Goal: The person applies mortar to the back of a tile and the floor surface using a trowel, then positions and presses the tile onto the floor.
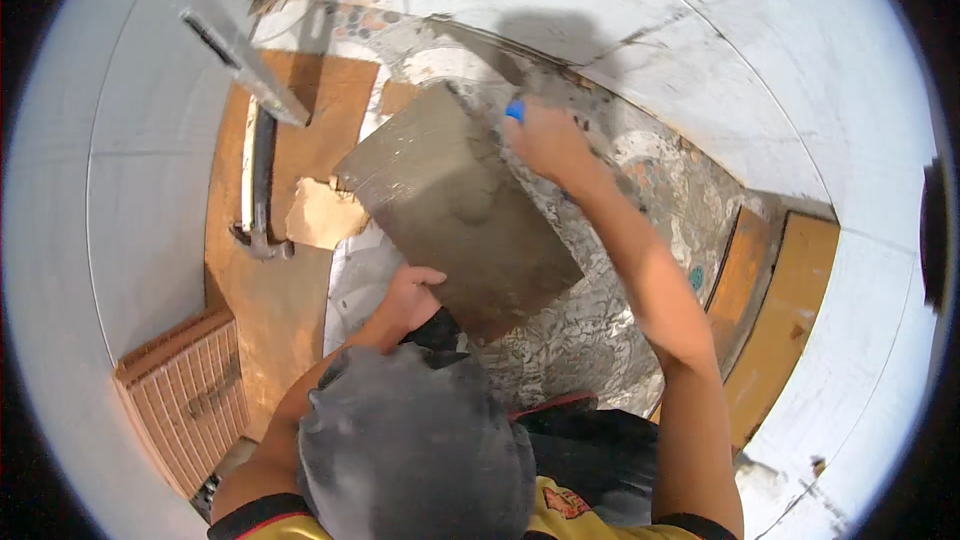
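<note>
A rectangular tile (pixel 470 240) coated with smooth, wet grey paste is tilted in front of me over the patterned floor. My left hand (pixel 408 295) grips its near left edge, thumb on the coated face. Just beyond the tile’s upper right edge, my right hand (pixel 550 145) is closed on a tool with a blue handle (pixel 515 112); I cannot clearly make out its blade. A hammer (pixel 262 240) lies on a brown board (pixel 245 295) at left, beside a torn beige scrap (pixel 320 210).
White tiled walls (pixel 700 60) enclose the space. A pale bar (pixel 270 90) with a dark slot stands at upper left. Ridged brown tiles (pixel 185 400) lean at lower left. Brown boards (pixel 780 320) line the right wall. A small green round piece (pixel 697 278) is on the floor.
</note>
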Demonstrator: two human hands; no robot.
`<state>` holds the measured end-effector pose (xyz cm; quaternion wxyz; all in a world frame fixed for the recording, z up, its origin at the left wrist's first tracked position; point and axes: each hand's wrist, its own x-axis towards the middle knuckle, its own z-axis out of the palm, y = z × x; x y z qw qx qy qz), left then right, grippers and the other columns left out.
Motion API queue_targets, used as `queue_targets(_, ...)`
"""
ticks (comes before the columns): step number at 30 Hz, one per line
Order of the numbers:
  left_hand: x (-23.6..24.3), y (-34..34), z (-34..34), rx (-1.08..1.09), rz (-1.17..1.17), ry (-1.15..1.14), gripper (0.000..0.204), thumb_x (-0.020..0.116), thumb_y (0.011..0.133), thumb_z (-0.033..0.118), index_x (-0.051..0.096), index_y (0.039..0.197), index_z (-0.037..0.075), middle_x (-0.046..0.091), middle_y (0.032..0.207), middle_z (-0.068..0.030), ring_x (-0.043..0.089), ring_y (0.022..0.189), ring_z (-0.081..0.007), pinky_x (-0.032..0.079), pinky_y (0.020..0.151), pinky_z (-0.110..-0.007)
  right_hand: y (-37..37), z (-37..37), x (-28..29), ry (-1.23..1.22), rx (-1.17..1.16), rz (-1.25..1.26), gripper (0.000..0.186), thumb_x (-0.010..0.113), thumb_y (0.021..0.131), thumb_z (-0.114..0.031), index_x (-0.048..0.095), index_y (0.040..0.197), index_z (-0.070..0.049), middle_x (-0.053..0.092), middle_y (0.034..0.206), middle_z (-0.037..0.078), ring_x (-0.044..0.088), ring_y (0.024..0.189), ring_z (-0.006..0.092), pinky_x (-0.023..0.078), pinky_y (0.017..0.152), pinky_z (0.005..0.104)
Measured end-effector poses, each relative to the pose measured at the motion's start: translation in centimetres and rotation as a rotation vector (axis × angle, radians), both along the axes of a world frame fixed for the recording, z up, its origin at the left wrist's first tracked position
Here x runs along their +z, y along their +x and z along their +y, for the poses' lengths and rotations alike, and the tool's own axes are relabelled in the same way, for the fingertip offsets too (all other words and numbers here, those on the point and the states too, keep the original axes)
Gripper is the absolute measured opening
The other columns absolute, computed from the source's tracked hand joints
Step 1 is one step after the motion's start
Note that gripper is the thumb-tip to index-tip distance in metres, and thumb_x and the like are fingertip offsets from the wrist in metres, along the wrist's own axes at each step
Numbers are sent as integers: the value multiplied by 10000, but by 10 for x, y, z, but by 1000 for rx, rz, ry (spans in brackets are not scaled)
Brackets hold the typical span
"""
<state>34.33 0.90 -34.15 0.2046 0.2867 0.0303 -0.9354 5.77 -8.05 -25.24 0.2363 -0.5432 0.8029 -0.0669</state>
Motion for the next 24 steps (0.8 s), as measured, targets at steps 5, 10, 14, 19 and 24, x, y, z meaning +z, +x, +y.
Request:
queue_targets(5, 1, -1, 4, 6, -81, -47, 652, 495, 750, -72, 449, 1396, 6, 532, 1397, -164, 499, 1299, -371, 390, 1108, -538, 6, 0, -3, 50, -155, -35, 444, 503, 938, -399, 611, 1076, 10, 671, 1010, 301, 648, 952, 476, 503, 854, 554)
queue_targets(10, -6, 2, 2, 16, -60, -52, 677, 482, 745, -82, 440, 1412, 29, 529, 1405, -152, 492, 1308, -370, 381, 1119, -535, -26, 23, 9, 61, -128, -91, 436, 527, 941, -367, 605, 1097, 33, 684, 970, 297, 663, 931, 474, 520, 849, 538)
queue_targets(14, -13, 5, 2, -11, -66, 50, 675, 481, 746, -84, 442, 1411, 20, 527, 1408, -160, 493, 1309, -364, 382, 1120, -529, -33, 42, 15, 39, -141, 29, 427, 509, 942, -360, 613, 1061, 37, 682, 964, 299, 665, 939, 463, 515, 849, 547)
queue_targets(19, -8, 4, 2, -21, -78, 56, 655, 483, 744, -80, 452, 1395, -11, 531, 1404, -170, 497, 1308, -358, 390, 1115, -517, -10, 30, 13, -97, -24, 27, 370, 517, 926, -308, 637, 991, 35, 694, 918, 279, 684, 883, 445, 534, 808, 542)
queue_targets(24, 6, -2, 0, 12, -54, -26, 631, 521, 742, -30, 478, 1371, -15, 566, 1357, -173, 535, 1252, -379, 388, 1105, -545, 17, -13, 4, 44, -25, 7, 396, 534, 947, -364, 596, 1085, 1, 689, 976, 259, 670, 934, 431, 518, 807, 544)
